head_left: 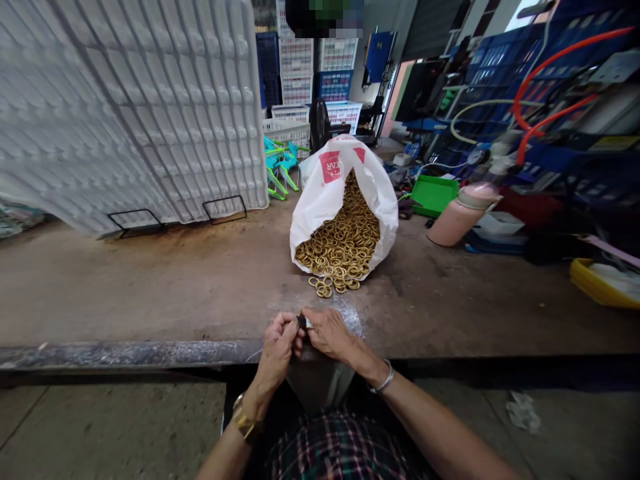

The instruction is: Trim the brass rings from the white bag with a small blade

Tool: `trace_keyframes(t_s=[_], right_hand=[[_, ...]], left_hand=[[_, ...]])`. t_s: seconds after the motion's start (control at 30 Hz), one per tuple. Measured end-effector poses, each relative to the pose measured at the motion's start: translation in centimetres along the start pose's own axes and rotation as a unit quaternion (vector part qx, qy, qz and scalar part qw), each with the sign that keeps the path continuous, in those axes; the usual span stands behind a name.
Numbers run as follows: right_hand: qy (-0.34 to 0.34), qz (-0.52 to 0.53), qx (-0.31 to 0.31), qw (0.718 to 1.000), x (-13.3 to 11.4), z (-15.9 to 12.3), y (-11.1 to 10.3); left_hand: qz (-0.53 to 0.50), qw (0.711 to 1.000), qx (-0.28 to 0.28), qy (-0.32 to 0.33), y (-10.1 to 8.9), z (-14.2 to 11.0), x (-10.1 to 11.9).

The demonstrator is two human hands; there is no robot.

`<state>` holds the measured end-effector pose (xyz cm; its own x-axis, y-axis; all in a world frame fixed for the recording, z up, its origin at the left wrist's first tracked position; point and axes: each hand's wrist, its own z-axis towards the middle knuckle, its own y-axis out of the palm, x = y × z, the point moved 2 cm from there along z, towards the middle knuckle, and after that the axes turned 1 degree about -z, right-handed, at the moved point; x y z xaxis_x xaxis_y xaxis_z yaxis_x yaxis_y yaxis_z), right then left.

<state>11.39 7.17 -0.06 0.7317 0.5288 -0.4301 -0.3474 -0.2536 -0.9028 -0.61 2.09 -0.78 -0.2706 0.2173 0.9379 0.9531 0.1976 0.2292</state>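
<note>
A plaid garment [340,447] is showing below the hands, the left hand [278,340] pinching a small dark piece [301,322] and the right hand [330,332] meeting it with unclear grip, apparently close work calling for steady fingertips, while gold-coloured rings [345,241] are lying in a white bag [313,193] and on the surface [200,287] before it.

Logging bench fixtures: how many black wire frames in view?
2: a left frame and a right frame, side by side at the foot of the white panels. Others may be hidden behind the panels.
</note>
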Motion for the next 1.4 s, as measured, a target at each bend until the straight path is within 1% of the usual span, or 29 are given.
trace_keyframes(t_s=[0.3, 0.47, 0.53, 0.63, 0.7, 0.77, 0.83, 0.9, 1.0, 1.1, 1.3, 1.4], right_hand=[[0.013, -0.033, -0.046, 0.998, -0.4, 0.2, -0.1], [0.018, -0.059, -0.067, 0.996, -0.6, 0.7, -0.3], [0.038, -0.075, -0.064, 0.994, -0.4, 1.1, -0.6], [0.086, -0.095, -0.048, 0.991, 0.5, 1.8, -1.2], [0.112, -0.102, -0.025, 0.988, 1.2, 2.2, -1.6], [0.13, -0.112, 0.014, 0.985, 1.8, 2.6, -2.0], [0.141, -0.13, 0.052, 0.98, 2.1, 3.1, -2.2], [0.142, -0.149, 0.07, 0.976, 2.2, 3.7, -2.3], [0.14, -0.166, 0.062, 0.974, 2.0, 4.8, -2.2], [0.146, -0.179, 0.055, 0.971, 2.1, 5.5, -2.1], [0.141, -0.193, 0.056, 0.969, 2.5, 5.5, -1.8], [0.134, -0.192, 0.051, 0.971, 2.6, 5.4, -1.8]], left_hand=[[0.035, 0.999, 0.016, 0.004, 0.1, 0.2, -0.3], [0.058, 0.998, 0.016, 0.021, 0.0, -0.1, 0.1], [0.063, 0.998, -0.008, 0.025, 0.2, -0.6, 0.3], [0.07, 0.995, -0.069, 0.017, 0.8, -1.3, 0.3], [0.04, 0.996, -0.08, 0.008, 1.0, -1.5, 0.1], [-0.016, 0.997, -0.074, -0.005, 1.0, -1.2, -0.2], [-0.069, 0.995, -0.072, -0.025, 0.9, -0.8, -0.4], [-0.107, 0.991, -0.067, -0.047, 0.8, -0.4, -0.5], [-0.163, 0.983, -0.045, -0.065, 0.6, -0.1, -0.5], [-0.215, 0.972, -0.047, -0.077, 0.3, 0.1, -0.4], [-0.276, 0.95, -0.069, -0.131, -0.2, 0.6, -0.1], [-0.29, 0.944, -0.058, -0.144, -0.3, 0.6, -0.2]])
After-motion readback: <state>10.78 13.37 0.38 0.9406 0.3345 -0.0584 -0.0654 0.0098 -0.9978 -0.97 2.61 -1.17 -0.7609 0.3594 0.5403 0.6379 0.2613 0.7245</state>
